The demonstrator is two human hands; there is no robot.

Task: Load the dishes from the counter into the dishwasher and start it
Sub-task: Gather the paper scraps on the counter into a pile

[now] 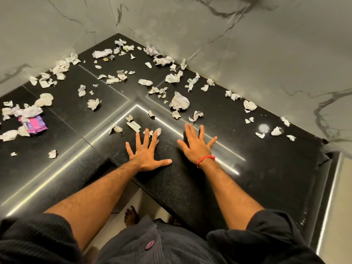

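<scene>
Both hands lie flat, palms down, on the black speckled stone counter, at the inner corner of its L-shape; the left hand has its fingers spread and straight, thumb out to the side, and holds nothing; its fingertips touch a small scrap of crumpled white paper. The right hand is likewise splayed and empty, pressed to the stone just beside the left, with a thin red thread bracelet round its wrist.

The counter runs away into the corner where two grey-veined white marble walls meet; scattered across it are many torn and crumpled pieces of white paper, thickest along the left arm of the counter and toward the far corner; one large crumpled ball sits beyond the hands, well apart from them. At the far left edge lies a pink and purple plastic wrapper, partly under paper scraps. A round pale patch shows on the stone at the right, possibly a light's reflection, though it is hard to tell.

No dishes or dishwasher show in this view; dark ribbed sleeves frame the bottom, and a bare foot shows on the pale floor below the counter's edge.
</scene>
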